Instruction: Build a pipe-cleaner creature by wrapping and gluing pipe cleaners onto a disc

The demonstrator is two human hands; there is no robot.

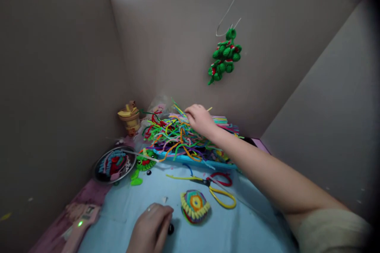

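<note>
Reaching into the stems (pixel 175 140)

We judge the step in hand to be selection: our right hand (pixel 200 120) is at the stems, toward the rear of the blue tray (pixel 190 160). Its fingers are bent, thumb near index finger; we cannot tell whether they are clamped on a stem. Our left hand (pixel 152 227) rests on the cloth (pixel 240 229), fingers curled, beside 1 black bead (pixel 171 229); we cannot tell whether it grips anything. In our judgement, the next move calls for isolating 1 stem and drawing it out lengthwise, without dragging the tangle.

The stems are thin and fuzzy, in green, orange, pink, purple and yellow. Rear stems lie mostly straight; front stems bend, cross and overhang the rim. 1 disc (pixel 196 204) lies between our left hand and the scissors (pixel 207 182), ringed in orange and yellow, with pale yellow loops along its near edge.
</note>
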